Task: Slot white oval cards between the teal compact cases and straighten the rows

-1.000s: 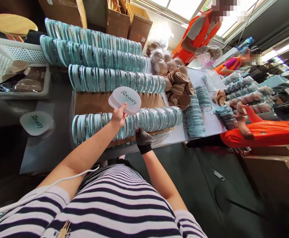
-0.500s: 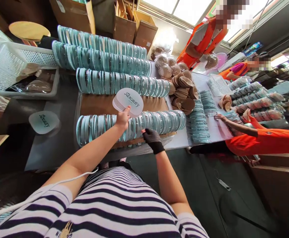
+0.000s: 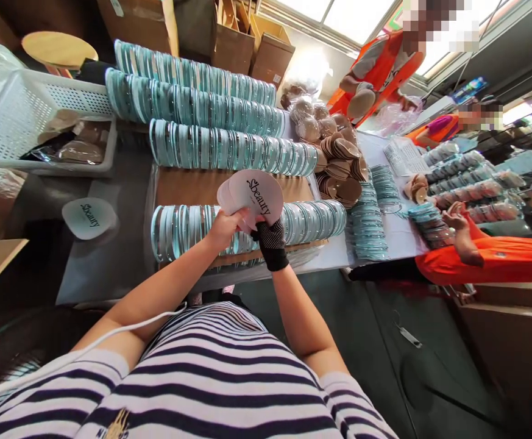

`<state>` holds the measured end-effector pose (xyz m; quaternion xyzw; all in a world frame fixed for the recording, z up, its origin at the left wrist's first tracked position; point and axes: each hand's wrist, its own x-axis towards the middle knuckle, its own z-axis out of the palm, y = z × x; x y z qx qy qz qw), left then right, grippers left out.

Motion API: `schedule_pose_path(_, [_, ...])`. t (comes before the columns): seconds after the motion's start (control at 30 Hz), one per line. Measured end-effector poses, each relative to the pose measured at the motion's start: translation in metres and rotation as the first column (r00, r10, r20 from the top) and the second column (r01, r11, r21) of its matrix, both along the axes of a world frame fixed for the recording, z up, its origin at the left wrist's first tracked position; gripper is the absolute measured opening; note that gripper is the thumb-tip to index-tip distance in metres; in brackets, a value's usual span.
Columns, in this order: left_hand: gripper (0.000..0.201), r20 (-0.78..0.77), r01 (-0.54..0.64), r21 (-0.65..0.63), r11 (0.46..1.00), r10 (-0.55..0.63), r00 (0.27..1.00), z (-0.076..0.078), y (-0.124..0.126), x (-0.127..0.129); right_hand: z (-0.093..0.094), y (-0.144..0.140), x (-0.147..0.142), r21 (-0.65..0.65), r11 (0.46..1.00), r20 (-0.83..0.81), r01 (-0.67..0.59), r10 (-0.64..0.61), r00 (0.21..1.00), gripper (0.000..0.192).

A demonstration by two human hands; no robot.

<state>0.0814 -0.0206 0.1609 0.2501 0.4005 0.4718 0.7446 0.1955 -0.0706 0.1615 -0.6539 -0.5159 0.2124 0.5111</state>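
Note:
A fanned stack of rounded white cards (image 3: 257,194) printed "Sbeauty" is held up between my hands. My bare left hand (image 3: 226,227) grips the stack at its lower left edge. At the lower right, my right hand (image 3: 271,242), in a black dotted fingerless glove, pinches the top card with the thumb over its face. Just beneath lies a long row of clear-wrapped, pale blue-edged packs (image 3: 183,231), standing on edge. Behind the cards is a strip of brown cardboard (image 3: 183,186). Another printed card (image 3: 89,218) rests on the dark surface to the left.
More packed rows (image 3: 229,146) stand behind. A white perforated basket (image 3: 0,131) holds wrapped brown pieces at left. Brown cup-shaped pieces (image 3: 343,158) are heaped at right, beside stacked packs (image 3: 370,228). Co-workers in orange vests (image 3: 387,73) are across the table and at right.
My right hand has risen from the row of packs to the cards and taken hold of the top one. The stack has fanned apart, its top card shifted right and turned.

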Motion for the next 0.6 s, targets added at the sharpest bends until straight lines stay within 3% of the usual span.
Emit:
schedule_pose_path(0.1, [0.024,0.051,-0.042,-0.041,0.998,0.044,0.998,0.003,0.012,-0.001,0.002,-0.017,0.012,-0.048,0.978,0.087,0.201,-0.196,0.977,0.048])
schedule_pose_path(0.2, [0.026,0.101,-0.186,-0.110,0.976,0.197,0.975,0.001,0.031,-0.004,0.007,-0.070,0.026,-0.029,0.938,0.325,0.345,-0.318,0.891,0.052])
schedule_pose_path(0.3, [0.028,0.137,-0.265,-0.129,0.956,0.282,0.950,-0.006,0.045,-0.009,-0.001,-0.133,0.024,-0.193,0.932,0.504,0.308,-0.175,0.846,0.052])
schedule_pose_path(0.37, [0.026,0.131,-0.259,-0.142,0.955,0.277,0.952,-0.011,0.047,-0.011,-0.013,-0.158,0.016,-0.326,0.912,0.538,0.250,-0.038,0.842,0.050])
schedule_pose_path(0.47, [0.023,0.114,-0.234,-0.149,0.961,0.252,0.961,-0.013,0.046,-0.011,-0.030,-0.150,-0.001,-0.472,0.857,0.579,0.205,0.126,0.806,0.045])
schedule_pose_path(0.6, [0.024,0.154,-0.242,-0.138,0.960,0.262,0.953,-0.011,0.043,-0.010,-0.039,-0.091,-0.010,-0.634,0.748,0.579,0.195,0.293,0.761,0.037])
